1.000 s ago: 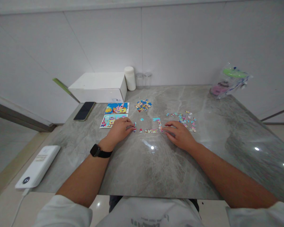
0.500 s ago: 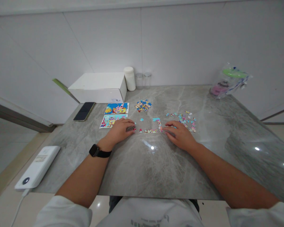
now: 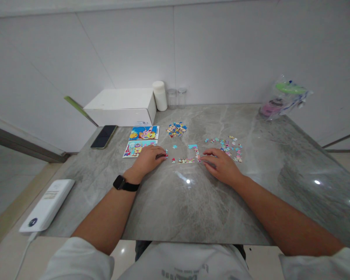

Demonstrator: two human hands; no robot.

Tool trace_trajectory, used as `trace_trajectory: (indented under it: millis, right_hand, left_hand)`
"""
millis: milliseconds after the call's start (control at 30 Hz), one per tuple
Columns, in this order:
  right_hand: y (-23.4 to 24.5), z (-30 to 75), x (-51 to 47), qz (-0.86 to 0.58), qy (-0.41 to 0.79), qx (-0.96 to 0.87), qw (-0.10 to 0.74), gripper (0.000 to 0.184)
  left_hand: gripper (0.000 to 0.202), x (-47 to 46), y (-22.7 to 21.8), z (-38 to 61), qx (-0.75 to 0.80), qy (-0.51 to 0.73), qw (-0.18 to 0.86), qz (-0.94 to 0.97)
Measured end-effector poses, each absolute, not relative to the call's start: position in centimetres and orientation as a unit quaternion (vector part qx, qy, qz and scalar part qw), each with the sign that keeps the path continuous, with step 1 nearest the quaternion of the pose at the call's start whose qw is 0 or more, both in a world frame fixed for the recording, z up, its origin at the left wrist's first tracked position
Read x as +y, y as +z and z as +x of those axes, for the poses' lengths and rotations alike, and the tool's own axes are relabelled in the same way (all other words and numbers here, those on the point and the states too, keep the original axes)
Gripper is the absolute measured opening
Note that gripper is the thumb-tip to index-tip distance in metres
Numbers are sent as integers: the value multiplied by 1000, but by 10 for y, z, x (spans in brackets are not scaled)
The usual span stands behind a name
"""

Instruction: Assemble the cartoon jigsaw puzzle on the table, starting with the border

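A short joined strip of puzzle pieces (image 3: 187, 160) lies on the grey marble table (image 3: 175, 202) between my hands. My left hand (image 3: 147, 161), with a black watch on its wrist, rests on the table; its fingertips pinch a small piece (image 3: 165, 154) at the strip's left end. My right hand (image 3: 221, 164) lies with fingers stretched flat, its fingertips touching the strip's right end. A loose scatter of pink and blue pieces (image 3: 228, 147) lies just beyond my right hand. A denser heap of pieces (image 3: 176, 129) sits farther back.
Two cartoon picture cards (image 3: 141, 140) lie left of the pieces, with a black phone (image 3: 104, 136) beside them. A white box (image 3: 123, 105), a white bottle (image 3: 160, 96) and two clear jars stand at the back. A power bank (image 3: 48, 204) lies near left; a plastic bag (image 3: 282, 99) back right.
My left wrist has shifted slightly up and to the right, with its fingertips staying at the strip's left end. The right hand has barely moved.
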State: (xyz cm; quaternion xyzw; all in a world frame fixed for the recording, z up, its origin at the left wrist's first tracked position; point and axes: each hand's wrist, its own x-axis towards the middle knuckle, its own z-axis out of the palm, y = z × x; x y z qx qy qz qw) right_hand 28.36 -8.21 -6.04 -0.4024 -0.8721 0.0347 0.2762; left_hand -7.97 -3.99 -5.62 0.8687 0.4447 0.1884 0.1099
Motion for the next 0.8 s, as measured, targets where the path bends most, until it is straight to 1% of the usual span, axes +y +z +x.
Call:
trace_trajectory:
  millis: [200, 533, 800]
  right_hand:
    - [-61, 283, -82, -405, 33, -872, 272, 24]
    - [-61, 284, -81, -403, 46, -873, 269, 25]
    - [-60, 282, -82, -401, 44, -876, 265, 24]
  left_hand:
    - [20, -38, -61, -80, 461, 196, 115, 858]
    - [31, -43, -55, -78, 501, 208, 119, 831]
    - [30, -41, -59, -78, 488, 191, 133, 841]
